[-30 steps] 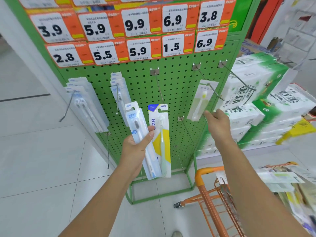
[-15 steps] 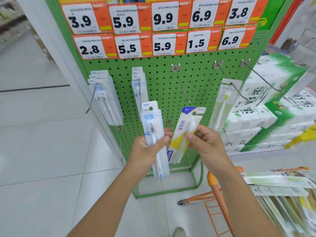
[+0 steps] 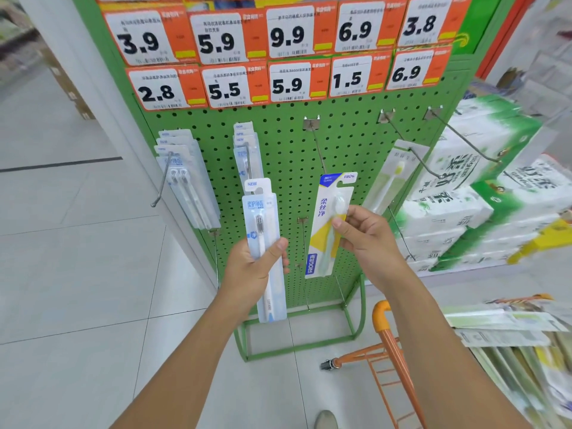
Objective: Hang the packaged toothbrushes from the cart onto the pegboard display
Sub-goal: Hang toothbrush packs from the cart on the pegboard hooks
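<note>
L hand [image 3: 250, 270] grips blue pkg [image 3: 263, 243], R hand [image 3: 365, 236] pinches yellow pkg [image 3: 325, 239]; cart [image 3: 390, 345] w/ more pkgs.

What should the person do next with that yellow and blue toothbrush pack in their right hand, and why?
Probably lift the yellow and blue pack a little and slip its top hole onto the bare hook just above it. The right hand pinches the pack upright with its top right below that hook's tip, and nothing hangs there. The left hand holds a blue pack, likely next.
</note>
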Demonstrator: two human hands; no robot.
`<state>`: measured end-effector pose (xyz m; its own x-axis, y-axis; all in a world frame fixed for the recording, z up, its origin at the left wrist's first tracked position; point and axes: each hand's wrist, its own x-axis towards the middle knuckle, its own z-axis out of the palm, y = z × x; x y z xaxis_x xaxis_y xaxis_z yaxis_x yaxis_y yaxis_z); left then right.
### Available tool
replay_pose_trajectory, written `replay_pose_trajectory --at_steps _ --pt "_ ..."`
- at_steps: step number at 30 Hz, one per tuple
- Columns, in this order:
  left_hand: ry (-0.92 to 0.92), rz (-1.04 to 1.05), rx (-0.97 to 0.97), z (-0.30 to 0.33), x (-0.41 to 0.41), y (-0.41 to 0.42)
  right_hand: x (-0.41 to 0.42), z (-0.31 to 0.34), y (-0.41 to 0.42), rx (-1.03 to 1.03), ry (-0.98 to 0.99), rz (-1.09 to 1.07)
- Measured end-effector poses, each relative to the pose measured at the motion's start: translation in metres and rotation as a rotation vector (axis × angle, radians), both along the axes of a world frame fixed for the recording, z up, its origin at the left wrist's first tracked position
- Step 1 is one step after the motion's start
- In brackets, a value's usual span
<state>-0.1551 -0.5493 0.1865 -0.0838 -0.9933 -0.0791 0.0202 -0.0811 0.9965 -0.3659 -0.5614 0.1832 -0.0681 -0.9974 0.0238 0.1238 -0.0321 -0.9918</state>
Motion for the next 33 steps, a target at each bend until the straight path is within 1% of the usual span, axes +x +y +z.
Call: replay_pose_trajectory --at_steps 8,13,18,22,26,28,31,33 --pt "-0.047 0.038 -0.001 -0.001 0.010 0.002 0.005 -0.004 0.005 -0.007 0.017 0.051" --pt "-0.054 0.036 0.003 0.001 0.008 0.000 0.003 -0.002 -0.001 0.007 0.003 0.012" --pt "-0.070 0.033 -0.012 0.001 0.005 -0.003 0.004 -0.001 -0.018 0.055 0.040 -0.004" --pt "-0.073 0.021 -0.037 0.005 0.005 -0.004 0.007 0.013 -0.063 0.098 0.106 -0.102" --pt "0.001 0.022 -0.024 0.012 0.008 -0.003 0.010 0.023 -0.113 0.166 0.196 -0.164" --pt "0.043 0.024 -0.012 0.015 0.011 -0.002 0.010 0.022 -0.124 0.210 0.229 -0.208" --pt "0.115 0.017 0.014 0.017 0.018 -0.002 0.018 0.016 -0.104 0.286 0.255 -0.356" --pt "0.134 -0.007 0.009 0.014 0.023 -0.004 0.037 0.010 -0.067 0.268 0.186 -0.390"
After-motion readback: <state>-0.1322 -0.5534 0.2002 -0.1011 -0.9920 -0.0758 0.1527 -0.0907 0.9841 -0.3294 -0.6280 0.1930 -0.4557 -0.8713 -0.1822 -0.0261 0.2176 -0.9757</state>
